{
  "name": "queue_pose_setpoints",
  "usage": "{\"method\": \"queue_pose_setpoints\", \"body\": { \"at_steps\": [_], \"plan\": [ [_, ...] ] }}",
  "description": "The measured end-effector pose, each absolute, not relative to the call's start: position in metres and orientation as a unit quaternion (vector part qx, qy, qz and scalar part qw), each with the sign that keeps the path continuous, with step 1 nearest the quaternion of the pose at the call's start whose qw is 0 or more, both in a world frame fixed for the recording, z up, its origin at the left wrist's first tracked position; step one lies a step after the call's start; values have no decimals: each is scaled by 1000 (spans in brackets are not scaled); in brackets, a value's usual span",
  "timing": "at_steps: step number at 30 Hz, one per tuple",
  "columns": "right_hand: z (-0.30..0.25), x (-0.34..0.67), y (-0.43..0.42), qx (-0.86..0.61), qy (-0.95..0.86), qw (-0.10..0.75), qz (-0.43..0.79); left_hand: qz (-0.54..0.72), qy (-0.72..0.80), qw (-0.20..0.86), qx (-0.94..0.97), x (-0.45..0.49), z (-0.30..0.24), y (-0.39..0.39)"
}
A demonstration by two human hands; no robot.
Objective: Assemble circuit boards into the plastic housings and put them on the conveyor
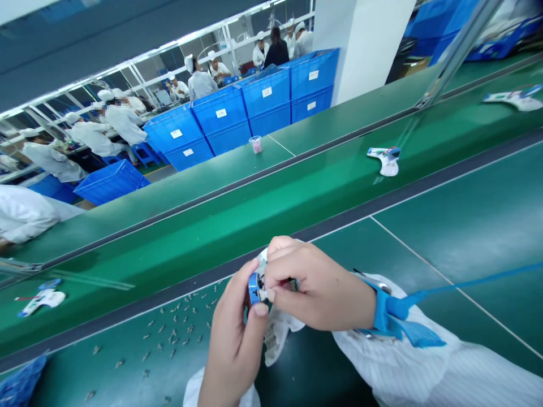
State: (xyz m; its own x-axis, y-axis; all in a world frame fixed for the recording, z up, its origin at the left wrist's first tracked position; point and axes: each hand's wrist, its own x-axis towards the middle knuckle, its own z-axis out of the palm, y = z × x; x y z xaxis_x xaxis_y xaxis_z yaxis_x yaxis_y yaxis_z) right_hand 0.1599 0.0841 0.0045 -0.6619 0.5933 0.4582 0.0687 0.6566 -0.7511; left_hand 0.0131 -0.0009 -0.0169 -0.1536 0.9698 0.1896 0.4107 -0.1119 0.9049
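Observation:
My left hand [237, 322] is closed around the blue-rimmed head of a white plastic device housing [276, 339], with its thumb and fingers on the blue ring [254, 288]. The housing's ribbed, hollow handle hangs down below my hands. My right hand [301, 282] pinches at the inside of the head, right beside the ring; its fingertips hide what they hold, if anything. A small white part and some wiring show between the two hands. Round my right wrist is a blue strap [388, 316] with a cord running off to the right.
Many small metal pieces [173, 336] lie scattered on the green bench to the left. Similar white housings [384, 161] sit on the green conveyor [237, 206] beyond. Blue bags [21, 384] are at the lower left. A plastic cup [255, 144], blue crates [220, 116] and seated workers are farther back.

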Motion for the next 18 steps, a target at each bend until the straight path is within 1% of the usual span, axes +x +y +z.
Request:
{"method": "queue_pose_setpoints", "body": {
  "at_steps": [4, 7, 10, 14, 18],
  "plan": [
    [6, 161, 83, -193, -836, 344, 382, 410, 579, 253, 658, 13, -17, -4],
    [6, 161, 82, -204, -832, 330, 397, 401, 635, 230, 619, 22, -14, -8],
    [5, 159, 82, -213, -833, 310, 407, 363, 703, 229, 567, 34, -11, -10],
    [1, 154, 81, -255, -853, 283, 357, 299, 771, 210, 522, 44, -13, -5],
    [-1, 150, 78, -311, -867, 257, 294, 263, 799, 158, 518, 45, -22, 0]
  ]
}}
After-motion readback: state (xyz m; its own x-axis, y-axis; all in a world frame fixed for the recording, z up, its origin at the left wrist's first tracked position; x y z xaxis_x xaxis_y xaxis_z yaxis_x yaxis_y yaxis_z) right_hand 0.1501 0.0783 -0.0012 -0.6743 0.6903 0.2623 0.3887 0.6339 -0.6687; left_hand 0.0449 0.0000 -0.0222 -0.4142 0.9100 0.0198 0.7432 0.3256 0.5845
